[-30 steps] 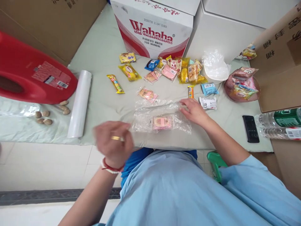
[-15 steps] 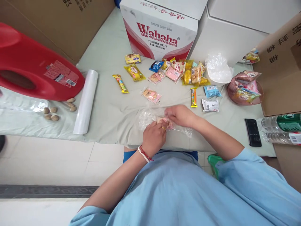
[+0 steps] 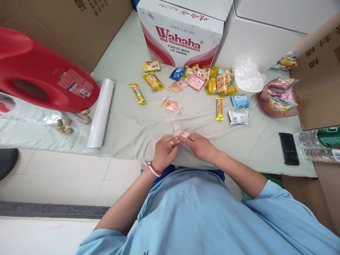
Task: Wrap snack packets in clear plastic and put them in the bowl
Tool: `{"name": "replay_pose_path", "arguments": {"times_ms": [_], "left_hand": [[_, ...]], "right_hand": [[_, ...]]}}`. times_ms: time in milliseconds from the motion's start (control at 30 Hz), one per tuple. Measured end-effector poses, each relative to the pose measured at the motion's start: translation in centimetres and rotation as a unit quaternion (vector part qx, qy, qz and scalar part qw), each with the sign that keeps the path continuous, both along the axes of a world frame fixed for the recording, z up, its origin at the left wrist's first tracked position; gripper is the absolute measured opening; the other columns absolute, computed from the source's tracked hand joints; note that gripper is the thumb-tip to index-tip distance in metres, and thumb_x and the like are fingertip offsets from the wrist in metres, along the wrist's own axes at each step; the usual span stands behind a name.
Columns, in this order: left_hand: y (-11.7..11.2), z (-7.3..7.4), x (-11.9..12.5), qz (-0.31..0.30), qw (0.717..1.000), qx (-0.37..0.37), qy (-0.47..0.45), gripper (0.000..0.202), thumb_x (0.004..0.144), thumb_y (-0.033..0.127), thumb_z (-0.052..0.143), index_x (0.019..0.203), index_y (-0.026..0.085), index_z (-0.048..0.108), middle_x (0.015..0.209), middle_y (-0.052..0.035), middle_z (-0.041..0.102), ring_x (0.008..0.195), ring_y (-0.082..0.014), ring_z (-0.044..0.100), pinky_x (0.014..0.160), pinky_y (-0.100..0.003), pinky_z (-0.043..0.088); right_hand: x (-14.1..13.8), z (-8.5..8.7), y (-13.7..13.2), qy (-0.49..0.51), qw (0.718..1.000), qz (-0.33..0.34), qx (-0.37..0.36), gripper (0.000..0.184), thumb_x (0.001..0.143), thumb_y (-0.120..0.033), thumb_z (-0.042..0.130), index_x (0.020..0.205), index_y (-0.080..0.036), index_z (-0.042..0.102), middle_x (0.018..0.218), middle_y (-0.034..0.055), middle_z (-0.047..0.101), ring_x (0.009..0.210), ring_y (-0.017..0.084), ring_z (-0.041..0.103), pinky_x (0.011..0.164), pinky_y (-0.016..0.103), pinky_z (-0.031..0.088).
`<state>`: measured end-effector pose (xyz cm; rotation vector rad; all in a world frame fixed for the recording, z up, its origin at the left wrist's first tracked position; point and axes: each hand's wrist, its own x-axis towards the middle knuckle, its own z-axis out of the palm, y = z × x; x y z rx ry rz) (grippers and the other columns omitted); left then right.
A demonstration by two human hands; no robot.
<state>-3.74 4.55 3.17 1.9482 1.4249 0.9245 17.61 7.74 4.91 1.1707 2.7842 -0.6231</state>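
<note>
My left hand and my right hand meet at the near edge of the cloth-covered table. Both are closed on a pink snack packet bundled in clear plastic wrap, which bunches up between my fingers. A ring shows on my left hand and a red-and-white bracelet on that wrist. Only the top of the packet and a crumpled bit of film stick out above my fingers.
Several wrapped snacks lie scattered in front of a Wahaha water box. A roll of film and small nuts lie left, beside a red container. A phone, water bottles and a snack-filled bowl are right.
My left hand came in from the left to the packet. The flat sheet of clear film has been gathered up around the pink packet, and both hands now close on it nearer to me.
</note>
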Motion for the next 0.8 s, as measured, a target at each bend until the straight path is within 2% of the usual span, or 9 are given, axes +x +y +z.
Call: {"name": "replay_pose_path", "arguments": {"times_ms": [133,267,333,467,567,600,667,733,800], "left_hand": [[0.9,-0.4,-0.8,0.058,0.998,-0.008,-0.033,0.027,0.091,0.022,0.053,0.087,0.024,0.080,0.072,-0.0024,0.062,0.076,-0.0199,0.059,0.075,-0.035,0.050],[2.5,-1.4,-1.7,0.100,0.984,-0.096,-0.110,0.022,0.084,0.023,0.056,0.090,0.021,0.077,0.075,0.0002,0.058,0.069,-0.0159,0.054,0.069,-0.030,0.047],[3.4,-1.8,-2.0,0.118,0.980,-0.131,-0.093,0.024,0.082,0.025,0.059,0.099,0.020,0.076,0.078,0.0001,0.058,0.069,-0.0159,0.053,0.071,-0.030,0.048],[4.5,-1.9,-1.9,0.165,0.977,-0.103,0.092,0.047,0.080,0.032,0.069,0.125,0.017,0.072,0.116,-0.0135,0.065,0.112,-0.0325,0.060,0.104,-0.049,0.048],[5.0,-1.5,-1.9,0.211,0.958,-0.088,0.172,0.073,0.077,0.037,0.077,0.144,0.015,0.060,0.151,-0.0239,0.048,0.146,-0.0463,0.037,0.120,-0.064,0.033],[5.3,-1.3,-2.1,0.211,0.957,-0.091,0.179,0.073,0.075,0.036,0.078,0.143,0.015,0.060,0.156,-0.0242,0.043,0.153,-0.0481,0.028,0.124,-0.066,0.027],[5.7,-0.8,-2.8,0.191,0.962,-0.100,0.168,0.053,0.074,0.030,0.076,0.124,0.016,0.070,0.159,-0.0209,0.043,0.159,-0.0480,0.015,0.128,-0.067,0.016],[6.1,-0.2,-3.7,0.156,0.974,-0.125,0.104,0.020,0.076,0.026,0.067,0.093,0.017,0.072,0.148,-0.0170,0.055,0.156,-0.0448,0.027,0.128,-0.064,0.020],[6.3,0.6,-4.4,0.119,0.976,-0.181,-0.016,0.012,0.081,0.028,0.058,0.075,0.019,0.062,0.126,-0.0143,0.067,0.140,-0.0370,0.051,0.122,-0.055,0.036]], "right_hand": [[0.1,0.4,0.2,-0.008,1.000,-0.007,-0.006,0.062,0.105,-0.011,0.044,0.163,-0.031,0.045,0.115,0.0078,0.067,0.103,0.024,0.056,0.084,0.029,0.047],[0.0,1.3,0.3,-0.047,0.999,-0.003,-0.022,0.064,0.106,-0.011,0.044,0.165,-0.036,0.040,0.116,0.0083,0.065,0.106,0.024,0.055,0.080,0.028,0.044],[-0.2,1.8,0.2,-0.065,0.998,0.013,-0.020,0.064,0.107,-0.013,0.043,0.166,-0.038,0.039,0.119,0.0090,0.065,0.108,0.025,0.054,0.080,0.029,0.043],[-0.7,2.3,0.0,-0.099,0.992,0.072,0.006,0.060,0.109,-0.018,0.041,0.164,-0.040,0.042,0.122,0.0116,0.063,0.114,0.028,0.052,0.081,0.032,0.044],[-0.9,2.4,0.0,-0.125,0.988,0.087,0.009,0.054,0.109,-0.021,0.040,0.159,-0.038,0.051,0.122,0.0136,0.064,0.116,0.030,0.051,0.080,0.034,0.045],[-1.0,2.4,0.0,-0.130,0.988,0.087,0.007,0.054,0.109,-0.021,0.040,0.159,-0.038,0.052,0.122,0.0136,0.064,0.116,0.030,0.052,0.080,0.034,0.045],[-1.0,2.5,0.1,-0.133,0.987,0.088,0.003,0.055,0.108,-0.019,0.040,0.159,-0.038,0.050,0.122,0.0131,0.064,0.115,0.030,0.052,0.081,0.034,0.045],[-1.0,2.6,0.2,-0.132,0.987,0.089,0.002,0.056,0.108,-0.018,0.040,0.160,-0.038,0.049,0.123,0.0127,0.064,0.115,0.029,0.052,0.082,0.034,0.045],[-0.9,2.6,0.3,-0.130,0.987,0.089,0.002,0.055,0.109,-0.018,0.040,0.160,-0.036,0.050,0.122,0.0126,0.064,0.115,0.029,0.053,0.082,0.034,0.045]]}}
